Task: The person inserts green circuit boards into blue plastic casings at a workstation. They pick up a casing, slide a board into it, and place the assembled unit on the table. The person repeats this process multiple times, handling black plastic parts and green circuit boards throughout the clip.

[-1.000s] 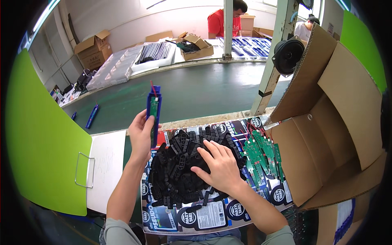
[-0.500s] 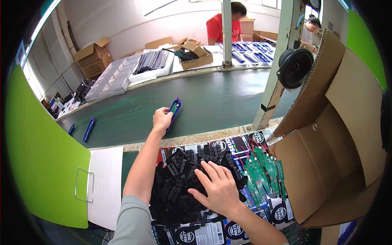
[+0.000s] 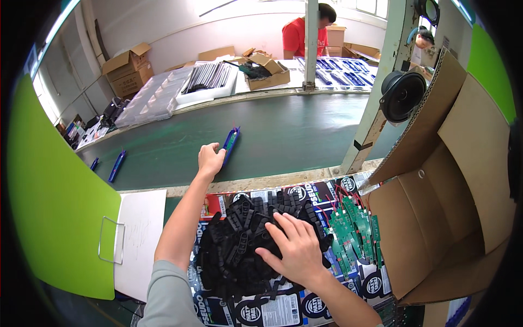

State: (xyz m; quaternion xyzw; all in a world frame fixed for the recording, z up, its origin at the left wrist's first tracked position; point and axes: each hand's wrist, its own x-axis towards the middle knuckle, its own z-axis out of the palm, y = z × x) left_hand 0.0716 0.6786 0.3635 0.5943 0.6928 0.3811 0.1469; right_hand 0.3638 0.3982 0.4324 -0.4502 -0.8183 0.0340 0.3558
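On the green conveyor belt lies a long blue casing [image 3: 232,143] with a green circuit board inside. My left hand [image 3: 210,160] is at the casing's left edge, thumb and forefinger parted, no longer wrapped round it; whether a fingertip still touches is hard to see. My right hand [image 3: 297,252] rests open, fingers spread, on a heap of black plastic parts [image 3: 239,245]. The heap lies on printed sheets at the near side of the belt. Right of it is a stack of green circuit boards [image 3: 354,231] with red wires.
Two more blue casings [image 3: 117,166] lie on the belt [image 3: 283,125] at the left. An open cardboard box [image 3: 419,229] stands at right, beside a post with a speaker [image 3: 403,95]. A green panel [image 3: 65,201] is at left. Beyond the belt, a person in red [image 3: 297,38] works.
My left hand has loosened from the blue casing and shifted slightly left of it. The casings on the belt have drifted left. My right hand stays on the black parts.
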